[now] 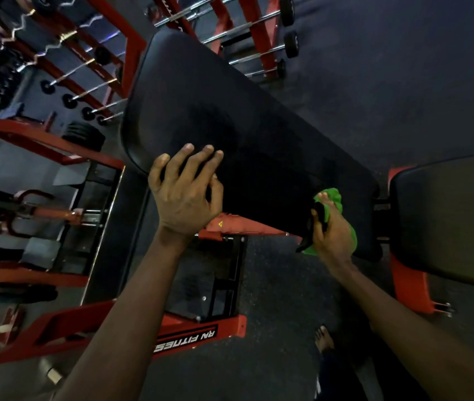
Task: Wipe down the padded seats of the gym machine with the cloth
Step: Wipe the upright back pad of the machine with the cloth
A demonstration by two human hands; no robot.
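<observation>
Cloth (333, 194) bunched in R hand (334, 231), on pad (230, 111) near corner | L hand (185, 192) spread, fingers on pad edge

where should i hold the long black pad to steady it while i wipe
Take the long black pad by its rounded near-left edge, coming from the left, where the left hand rests. The pad is too broad to wrap, so only the rim gives purchase, and that keeps clear of the green cloth in the right hand further right.
</observation>
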